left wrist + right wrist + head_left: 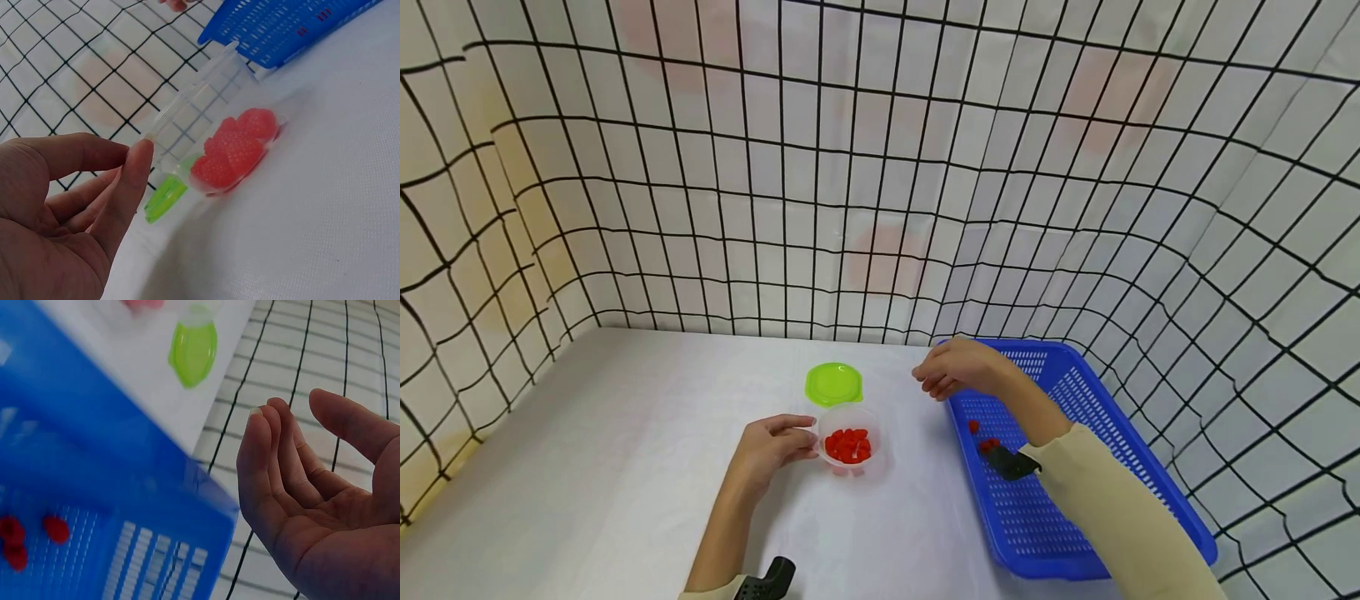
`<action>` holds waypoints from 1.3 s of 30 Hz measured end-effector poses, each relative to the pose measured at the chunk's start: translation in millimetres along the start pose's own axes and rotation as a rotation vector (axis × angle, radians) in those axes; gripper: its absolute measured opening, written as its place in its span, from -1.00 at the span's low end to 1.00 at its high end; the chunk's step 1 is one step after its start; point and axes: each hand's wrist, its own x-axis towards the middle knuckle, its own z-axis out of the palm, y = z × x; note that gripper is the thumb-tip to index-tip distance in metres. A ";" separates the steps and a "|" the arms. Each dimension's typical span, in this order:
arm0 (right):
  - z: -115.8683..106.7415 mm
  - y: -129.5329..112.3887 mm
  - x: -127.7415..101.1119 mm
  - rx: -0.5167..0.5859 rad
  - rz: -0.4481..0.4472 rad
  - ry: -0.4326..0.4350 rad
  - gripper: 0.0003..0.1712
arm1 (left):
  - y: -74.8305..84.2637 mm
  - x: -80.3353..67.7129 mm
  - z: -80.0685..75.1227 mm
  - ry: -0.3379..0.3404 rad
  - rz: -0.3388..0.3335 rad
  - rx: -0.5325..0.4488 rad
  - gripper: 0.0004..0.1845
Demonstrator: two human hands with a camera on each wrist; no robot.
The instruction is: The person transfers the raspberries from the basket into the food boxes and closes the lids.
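A clear plastic tub (850,415) stands on the white table, with several red raspberries (847,447) in its bottom. My left hand (769,450) pinches the tub's left rim between thumb and finger, as the left wrist view shows. Right behind the tub lies a bright green lid (833,384). Over the far left corner of the blue basket (972,492) hovers my right hand (961,367), holding nothing, its fingers loosely bent and its thumb apart. A few more raspberries (56,529) lie on the basket floor, partly hidden by the right wrist strap in the head view.
The basket takes up the right side of the white tabletop (610,467). A black grid net (820,167) over white sheeting rises along the back and both sides. Dark straps sit on both wrists.
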 end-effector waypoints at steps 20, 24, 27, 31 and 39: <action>-43.7 87.2 -9.8 0.008 0.116 0.032 -0.66 | -0.8 -1.9 -0.4 0.014 -0.009 0.012 -0.69; -45.3 104.6 -11.6 0.026 0.136 0.017 -0.70 | -0.9 -1.6 0.5 0.015 -0.006 0.009 -0.70; -46.0 114.8 -12.6 0.034 0.142 0.000 -0.72 | -0.8 -1.4 0.8 0.015 -0.005 0.012 -0.69; -46.9 126.2 -13.0 0.032 0.153 -0.014 -0.69 | -1.0 -1.3 0.9 0.015 -0.004 0.016 -0.69; -47.6 142.3 -13.9 0.059 0.209 0.026 -0.68 | -1.3 -0.2 0.3 0.017 -0.004 0.019 -0.70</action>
